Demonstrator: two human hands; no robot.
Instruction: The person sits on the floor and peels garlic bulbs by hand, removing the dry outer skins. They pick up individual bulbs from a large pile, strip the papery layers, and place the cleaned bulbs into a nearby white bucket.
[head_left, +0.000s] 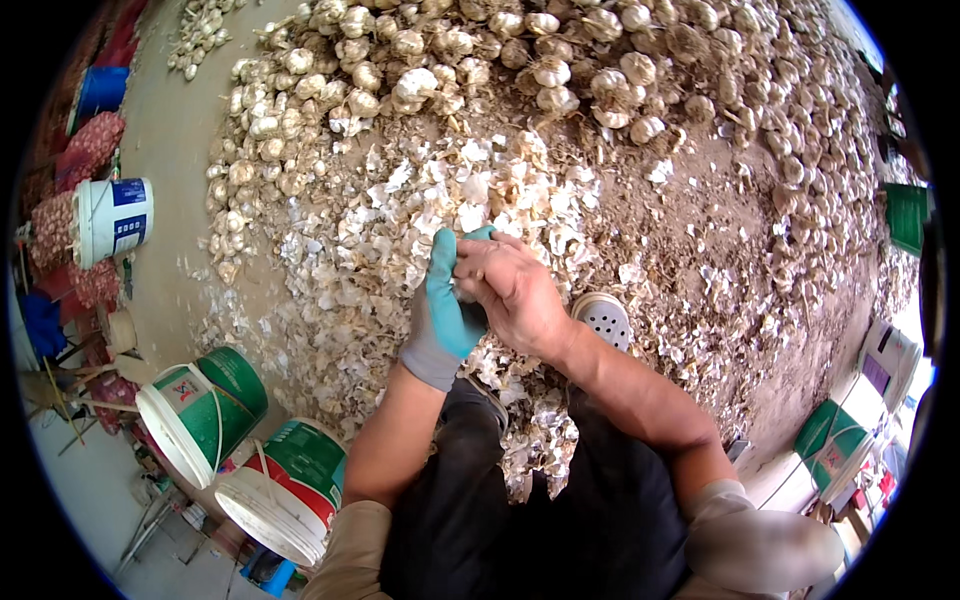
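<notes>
My left hand (448, 307) wears a teal-coated grey work glove, its thumb pointing away from me. Against its palm side are the bent fingers of my bare right hand (514, 289). The two hands meet above a heap of dry garlic skins (375, 255); whatever lies between them is hidden by the fingers. Beyond the skins, a large pile of whole garlic bulbs (420, 82) spreads across the far side, some with roots and bits of stem. Loose skins (540, 442) also lie between my legs.
Two green-and-white plastic buckets (232, 382) (304, 454) lean at the near left. Farther left are a white bucket (116, 217) and red mesh sacks of garlic (97, 142). More buckets (829, 442) (906, 217) stand right. My perforated clog (604, 319) rests among the skins.
</notes>
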